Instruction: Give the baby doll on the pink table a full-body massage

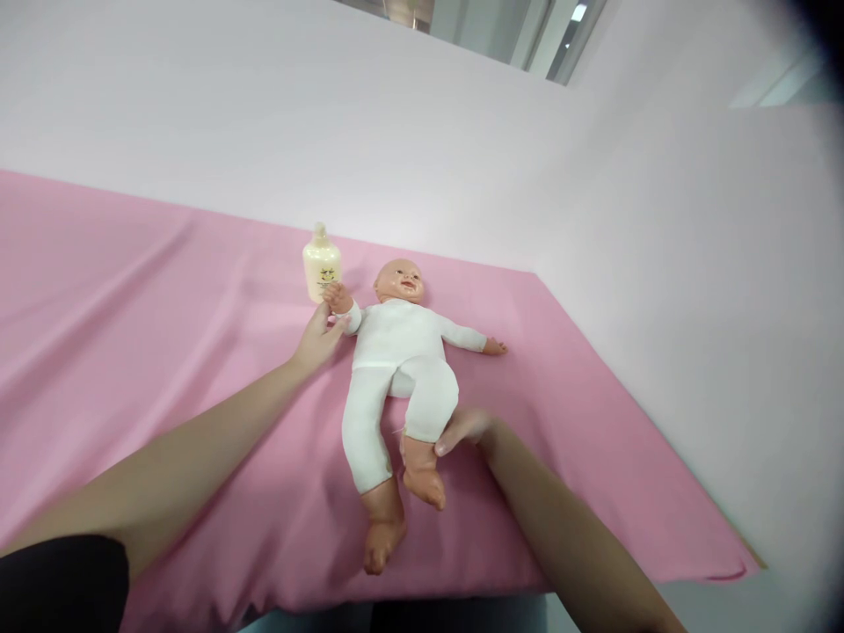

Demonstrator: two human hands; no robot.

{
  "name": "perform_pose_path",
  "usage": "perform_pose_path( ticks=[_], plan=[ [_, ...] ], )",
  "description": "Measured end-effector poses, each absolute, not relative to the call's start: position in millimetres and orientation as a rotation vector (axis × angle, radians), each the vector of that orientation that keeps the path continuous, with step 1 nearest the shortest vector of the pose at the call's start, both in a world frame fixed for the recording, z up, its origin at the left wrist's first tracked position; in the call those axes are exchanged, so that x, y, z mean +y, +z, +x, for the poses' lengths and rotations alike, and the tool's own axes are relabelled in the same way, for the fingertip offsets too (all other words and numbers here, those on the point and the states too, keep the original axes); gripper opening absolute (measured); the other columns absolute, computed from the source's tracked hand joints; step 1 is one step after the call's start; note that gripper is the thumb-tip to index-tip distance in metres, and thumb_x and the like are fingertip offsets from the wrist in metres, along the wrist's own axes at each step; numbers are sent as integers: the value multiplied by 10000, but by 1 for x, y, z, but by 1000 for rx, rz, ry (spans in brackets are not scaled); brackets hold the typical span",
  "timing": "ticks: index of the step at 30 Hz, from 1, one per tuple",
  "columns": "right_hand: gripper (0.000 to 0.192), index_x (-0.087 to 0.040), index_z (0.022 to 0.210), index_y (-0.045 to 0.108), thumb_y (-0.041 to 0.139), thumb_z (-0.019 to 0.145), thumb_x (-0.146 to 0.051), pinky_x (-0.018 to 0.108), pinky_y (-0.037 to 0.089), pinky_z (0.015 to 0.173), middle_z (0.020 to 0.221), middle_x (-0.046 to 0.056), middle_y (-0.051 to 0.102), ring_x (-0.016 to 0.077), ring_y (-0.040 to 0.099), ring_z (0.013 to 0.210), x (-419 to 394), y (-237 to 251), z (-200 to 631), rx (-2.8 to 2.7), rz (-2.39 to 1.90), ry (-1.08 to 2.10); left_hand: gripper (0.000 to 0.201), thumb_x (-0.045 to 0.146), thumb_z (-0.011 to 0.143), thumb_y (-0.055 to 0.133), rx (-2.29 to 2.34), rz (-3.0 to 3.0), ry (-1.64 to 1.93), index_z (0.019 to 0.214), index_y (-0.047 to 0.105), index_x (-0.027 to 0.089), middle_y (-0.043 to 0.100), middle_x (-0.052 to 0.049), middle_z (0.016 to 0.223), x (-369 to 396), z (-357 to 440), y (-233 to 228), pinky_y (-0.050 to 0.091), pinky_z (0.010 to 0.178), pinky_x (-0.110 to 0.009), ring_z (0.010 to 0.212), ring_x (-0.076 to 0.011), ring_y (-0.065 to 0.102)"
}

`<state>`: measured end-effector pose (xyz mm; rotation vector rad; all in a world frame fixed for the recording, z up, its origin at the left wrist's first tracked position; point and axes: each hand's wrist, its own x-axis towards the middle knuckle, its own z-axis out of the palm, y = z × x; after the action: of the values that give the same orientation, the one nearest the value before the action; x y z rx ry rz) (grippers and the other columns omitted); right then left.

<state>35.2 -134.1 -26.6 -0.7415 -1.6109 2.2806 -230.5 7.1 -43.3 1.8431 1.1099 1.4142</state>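
Baby doll in white clothes lies face up on a pink cloth, left hand with its grip pinching one wrist, right hand with its grip closed about a bent leg near the ankle, pale yellow bottle upright beyond the raised arm, white wall behind.

From above the near edge of the table, the head view looks forward and down across the whole doll to the far edge.
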Motion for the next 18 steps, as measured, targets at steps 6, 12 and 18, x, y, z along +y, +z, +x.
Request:
perform_pose_path(
  ticks=[6, 12, 18],
  plan=[
    [497, -103, 896, 618, 730, 628, -507, 368, 465, 784, 870, 100, 644, 216, 609, 820, -136, -29, 28, -1368, -571, 2240, 375, 454, 859, 516, 1076, 2069, 1391, 1117, 513, 181, 591, -101, 1087, 1, -229, -42, 479, 837, -389, 962, -224, 565],
    [498, -112, 816, 600, 594, 711, -598, 349, 497, 759, 779, 55, 574, 183, 579, 767, -131, -25, 23, -1058, -396, 2165, 407, 401, 883, 506, 994, 2476, 1270, 1242, 486, 211, 536, -96, 1247, -12, -228, -33, 342, 1042, -445, 1182, -254, 455],
    [475, -132, 787, 555, 523, 772, -606, 318, 517, 735, 774, 35, 539, 162, 580, 750, -125, -24, 26, -927, -508, 2124, 405, 334, 914, 463, 911, 2648, 1186, 1302, 467, 219, 519, -103, 1262, -14, -229, -31, 360, 1018, -422, 1168, -249, 460]
  ],
)
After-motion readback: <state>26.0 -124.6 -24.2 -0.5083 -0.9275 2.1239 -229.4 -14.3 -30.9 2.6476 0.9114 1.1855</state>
